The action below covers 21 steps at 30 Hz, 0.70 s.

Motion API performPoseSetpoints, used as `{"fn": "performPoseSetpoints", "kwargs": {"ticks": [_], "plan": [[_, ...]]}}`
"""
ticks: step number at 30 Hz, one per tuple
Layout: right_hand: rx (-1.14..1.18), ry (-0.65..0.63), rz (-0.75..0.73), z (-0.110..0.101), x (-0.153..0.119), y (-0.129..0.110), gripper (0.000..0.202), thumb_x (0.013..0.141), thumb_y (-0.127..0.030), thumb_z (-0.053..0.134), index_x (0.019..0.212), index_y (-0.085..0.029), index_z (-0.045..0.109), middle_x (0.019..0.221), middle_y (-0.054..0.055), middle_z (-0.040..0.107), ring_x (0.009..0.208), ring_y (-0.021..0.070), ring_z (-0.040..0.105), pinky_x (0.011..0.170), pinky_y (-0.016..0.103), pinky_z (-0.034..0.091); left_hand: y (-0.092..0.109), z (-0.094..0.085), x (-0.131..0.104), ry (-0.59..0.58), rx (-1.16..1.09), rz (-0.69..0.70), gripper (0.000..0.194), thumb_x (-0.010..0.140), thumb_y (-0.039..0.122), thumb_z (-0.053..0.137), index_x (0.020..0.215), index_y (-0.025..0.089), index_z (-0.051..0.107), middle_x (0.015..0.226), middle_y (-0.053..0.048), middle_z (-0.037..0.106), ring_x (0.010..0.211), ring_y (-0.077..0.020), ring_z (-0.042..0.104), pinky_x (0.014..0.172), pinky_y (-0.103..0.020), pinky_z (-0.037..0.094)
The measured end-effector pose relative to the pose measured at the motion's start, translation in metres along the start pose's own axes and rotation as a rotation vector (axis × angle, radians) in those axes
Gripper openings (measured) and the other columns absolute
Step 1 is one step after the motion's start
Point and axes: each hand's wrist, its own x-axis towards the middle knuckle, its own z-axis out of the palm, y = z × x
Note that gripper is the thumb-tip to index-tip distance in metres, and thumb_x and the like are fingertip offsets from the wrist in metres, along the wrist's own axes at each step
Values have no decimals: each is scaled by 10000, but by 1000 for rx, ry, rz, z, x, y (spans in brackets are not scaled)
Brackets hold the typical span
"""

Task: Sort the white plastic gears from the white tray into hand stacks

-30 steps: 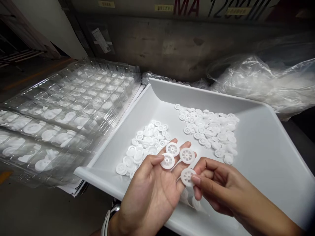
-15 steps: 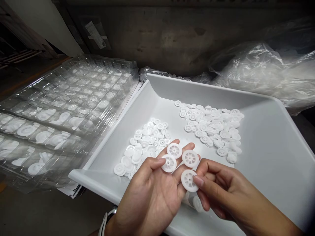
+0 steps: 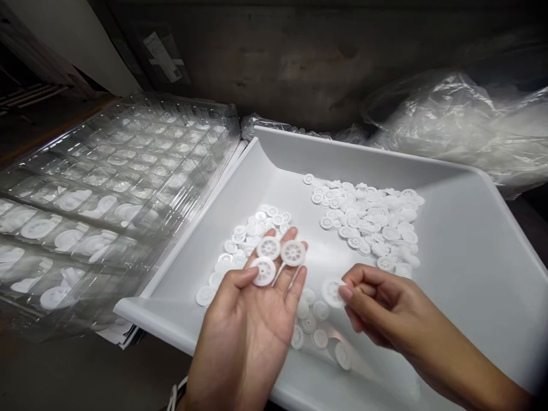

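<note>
Palm up, my left hand (image 3: 252, 319) carries three white spoked wheels (image 3: 293, 253) on its fingers, with the thumb pressing the nearest one. To its right, my right hand (image 3: 381, 308) pinches a single white wheel (image 3: 333, 292) between thumb and fingertips. Both hands are over a large grey tray (image 3: 291, 188). One pile of small white wheels (image 3: 372, 217) lies at the back right of the tray, and a second pile (image 3: 257, 228) is partly hidden behind my left hand. Several loose wheels (image 3: 319, 338) lie near the tray's front, between my hands.
Left of the tray are clear plastic blister trays (image 3: 128, 165), whose compartments hold white parts. Sheets of paper (image 3: 122, 334) stick out beneath them. A clear plastic bag (image 3: 462, 125) lies behind the tray on the right, before a dark wall (image 3: 274, 63).
My left hand has shifted left and slightly up, away from my right hand. The wheel in my right hand is now apart from the others, and loose wheels show between the hands.
</note>
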Motion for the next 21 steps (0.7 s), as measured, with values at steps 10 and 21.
{"fn": "performPoseSetpoints", "kwargs": {"ticks": [10,21], "plan": [[-1018,96,-69,-44,12,14,196,947,-136,469,1074,-208,599,1098,42,603,952,180,589,829,346,483,1,6,-1,46,94,41,429,836,151,437,1221,137,627,1291,-112,660,1154,-246,640,899,-377,576],[-1560,126,391,-62,21,22,132,923,-242,616,1021,-154,605,1011,44,603,844,145,598,683,282,534,6,2,-4,26,122,12,470,865,143,414,1311,175,558,1292,-100,659,1168,-244,633,928,-421,569]]}}
